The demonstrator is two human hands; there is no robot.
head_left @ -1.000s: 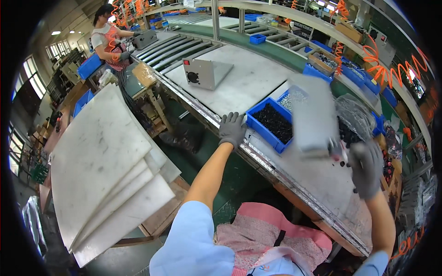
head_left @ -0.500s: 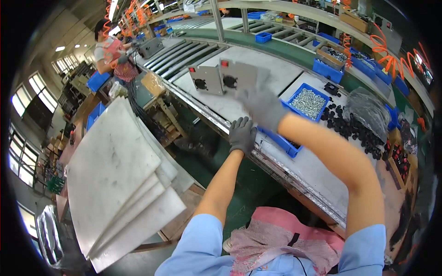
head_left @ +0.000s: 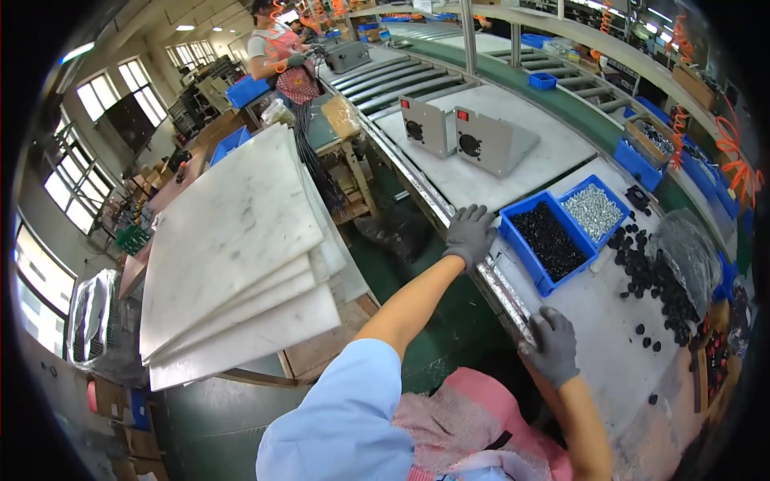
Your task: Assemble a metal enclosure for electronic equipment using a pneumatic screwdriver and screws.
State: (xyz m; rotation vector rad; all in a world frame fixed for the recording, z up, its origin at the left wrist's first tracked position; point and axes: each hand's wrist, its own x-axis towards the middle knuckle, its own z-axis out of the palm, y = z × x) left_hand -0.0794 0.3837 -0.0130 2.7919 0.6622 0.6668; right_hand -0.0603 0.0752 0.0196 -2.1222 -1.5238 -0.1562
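My left hand [head_left: 471, 235], in a grey glove, rests on the metal-edged rim of the workbench [head_left: 507, 293] with its fingers stretched out. Just right of it stands a blue bin [head_left: 548, 282] filled with small black screws [head_left: 548, 240]. My right hand [head_left: 553, 346], gloved in grey too, lies at the same bench edge nearer to me, fingers apart and holding nothing. Behind the black screws, a second blue bin [head_left: 624, 210] holds silvery metal parts [head_left: 593, 212]. Farther along the bench, two grey metal housings [head_left: 491, 143] [head_left: 427, 127] stand upright, each with a red switch and a round black fan opening.
Loose black knob-like pieces [head_left: 662, 276] spill beside a clear plastic bag [head_left: 688, 252] at the right. Large white sheets [head_left: 233, 240] are stacked on my left. Beyond the housings runs a roller conveyor [head_left: 409, 84], where a co-worker [head_left: 281, 56] stands. Coiled orange hoses [head_left: 738, 152] hang at the right.
My right hand has come back from above the bins to the near bench edge, uncovering the black screws. My left hand stays on the edge. The view has swung left.
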